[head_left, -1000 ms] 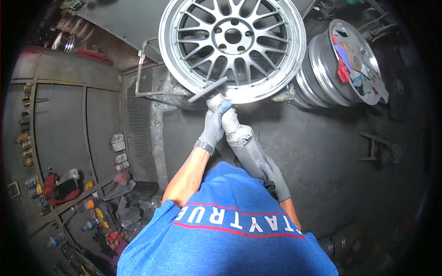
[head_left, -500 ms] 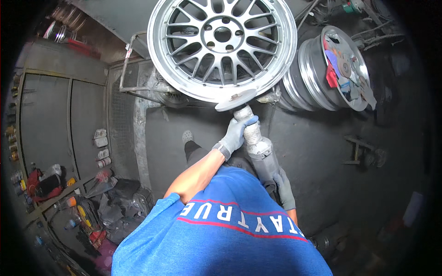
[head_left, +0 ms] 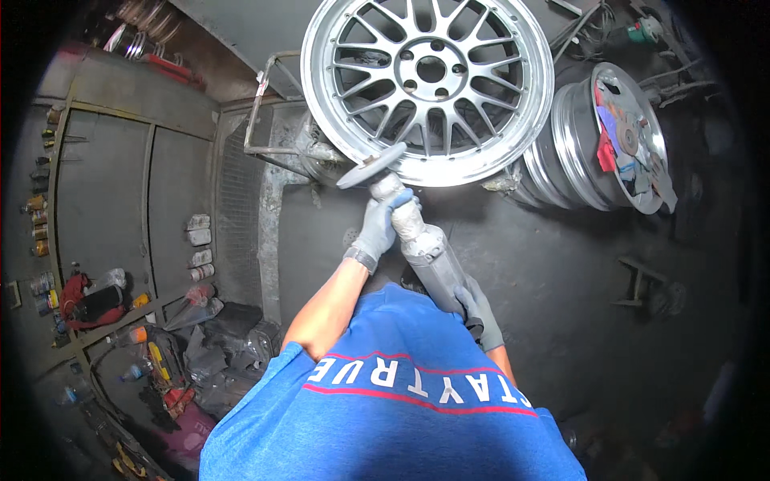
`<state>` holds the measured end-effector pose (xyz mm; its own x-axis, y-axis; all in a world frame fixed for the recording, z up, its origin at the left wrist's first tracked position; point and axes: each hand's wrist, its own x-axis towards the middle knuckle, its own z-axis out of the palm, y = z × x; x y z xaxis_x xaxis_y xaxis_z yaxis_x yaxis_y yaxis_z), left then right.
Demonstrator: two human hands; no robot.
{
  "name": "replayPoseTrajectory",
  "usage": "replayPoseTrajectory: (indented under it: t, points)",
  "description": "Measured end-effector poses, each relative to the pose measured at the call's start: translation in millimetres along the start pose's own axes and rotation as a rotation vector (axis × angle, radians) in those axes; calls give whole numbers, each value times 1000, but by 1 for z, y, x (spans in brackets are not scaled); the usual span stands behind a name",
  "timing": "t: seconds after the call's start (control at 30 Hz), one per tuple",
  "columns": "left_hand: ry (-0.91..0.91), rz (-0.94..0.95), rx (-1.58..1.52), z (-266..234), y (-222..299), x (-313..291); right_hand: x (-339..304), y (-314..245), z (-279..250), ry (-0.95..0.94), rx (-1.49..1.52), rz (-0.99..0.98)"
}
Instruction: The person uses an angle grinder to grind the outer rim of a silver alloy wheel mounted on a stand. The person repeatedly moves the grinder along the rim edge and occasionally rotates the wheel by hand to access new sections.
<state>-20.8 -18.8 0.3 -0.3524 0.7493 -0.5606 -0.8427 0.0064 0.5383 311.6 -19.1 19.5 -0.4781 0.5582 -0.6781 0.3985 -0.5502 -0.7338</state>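
Grey gloves cover both hands, and both are closed on one power tool (head_left: 439, 271). The left hand (head_left: 377, 230) wraps the pale, bound neck near the front. The right hand (head_left: 481, 313) grips the rear of the grey body, its underside hidden from view. Between them the tool's long axis slants, running from the right hand at lower right up and leftward past the left hand, which is much the nearer to the working end. Just beyond the left hand sits the flat round disc (head_left: 371, 167), seen nearly edge-on and tilted, its right end higher than its left. The spoked wheel (head_left: 425, 90) lies ahead of the grip and to its right, face toward the camera. In this view the disc overlaps the wheel's lower-left rim; whether they touch cannot be told. Farther out, a tubular frame (head_left: 253, 120) stands left of the wheel, and a polished second wheel (head_left: 571, 138) lies to its right.
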Motion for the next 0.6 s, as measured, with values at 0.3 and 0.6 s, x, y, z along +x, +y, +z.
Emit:
replayPoseTrajectory:
  t: [0.3,0.6]
  points:
    - [3,-14,-35,-2,-11,5,2,-1,-7,-2,-13,3]
    - [-127,-189,-30,53,-90,2,-56,44,-72,133,82,18]
